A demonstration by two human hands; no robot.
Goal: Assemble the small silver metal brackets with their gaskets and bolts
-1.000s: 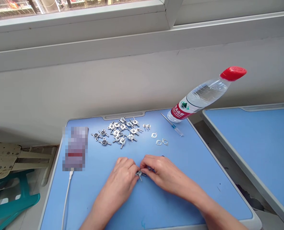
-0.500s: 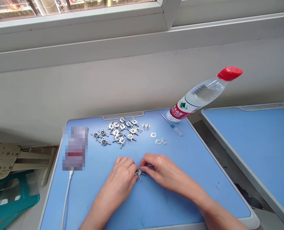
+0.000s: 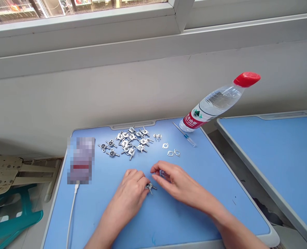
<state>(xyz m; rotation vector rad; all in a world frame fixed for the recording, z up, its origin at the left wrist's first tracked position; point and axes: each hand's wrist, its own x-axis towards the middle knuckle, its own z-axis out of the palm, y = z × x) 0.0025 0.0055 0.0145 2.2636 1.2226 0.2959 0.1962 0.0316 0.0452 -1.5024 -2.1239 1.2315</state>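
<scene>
My left hand (image 3: 134, 186) is closed, its thumb and fingertips pinching a small silver metal fitting (image 3: 150, 187) with thin stems against the blue tabletop. Just right of it is my right hand (image 3: 173, 180), thumb and forefinger parted and clear of the fitting. Its other fingers curl around a small see-through, purplish object (image 3: 162, 173), mostly hidden, whose kind I cannot make out. Beyond the hands lies a cluster of similar metal fittings (image 3: 132, 137), with several dark-centred ones (image 3: 112, 153) to its left. Flat oval metal plates (image 3: 170, 153) and two small round-headed pieces (image 3: 159, 137) lie to its right.
A water bottle (image 3: 207, 109) with a red cap stands at the back right. Beside it lies a thin screwdriver-like tool (image 3: 186, 136) with a clear handle. A blurred phone-like object (image 3: 81, 160) with a white cable (image 3: 72, 211) lies left. A second blue table (image 3: 280, 148) stands right, across a gap.
My right hand has drawn slightly up and away from the fitting, and its thumb and forefinger have parted. My left hand stays in place, still pinching the fitting.
</scene>
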